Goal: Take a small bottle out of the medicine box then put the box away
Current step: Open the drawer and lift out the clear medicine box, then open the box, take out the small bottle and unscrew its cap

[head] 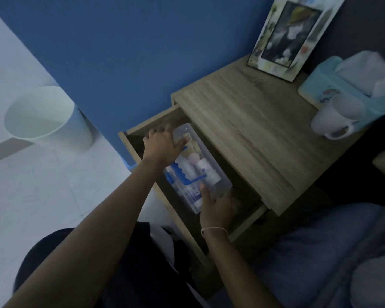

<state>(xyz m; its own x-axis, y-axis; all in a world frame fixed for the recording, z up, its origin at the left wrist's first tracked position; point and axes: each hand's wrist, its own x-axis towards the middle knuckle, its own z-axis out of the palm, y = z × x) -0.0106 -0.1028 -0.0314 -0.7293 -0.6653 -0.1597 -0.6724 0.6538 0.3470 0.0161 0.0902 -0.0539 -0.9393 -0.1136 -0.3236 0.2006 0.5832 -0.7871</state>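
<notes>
A clear plastic medicine box (222, 185) with a blue handle lies inside the open drawer (151, 123) of a wooden nightstand. Small white bottles (206, 171) and packets show through its lid. My left hand (162, 145) grips the far end of the box, thumb on top. My right hand (216, 210), with a thin bracelet at the wrist, holds the near end, fingers over the edge. The box's underside and part of its near end are hidden by my hands.
On the nightstand top (249, 121) stand a picture frame (291, 34), a light blue tissue box (351, 85) and a white mug (338, 116). A white waste bin (47, 118) stands on the floor at left. A blue wall is behind, bedding at lower right.
</notes>
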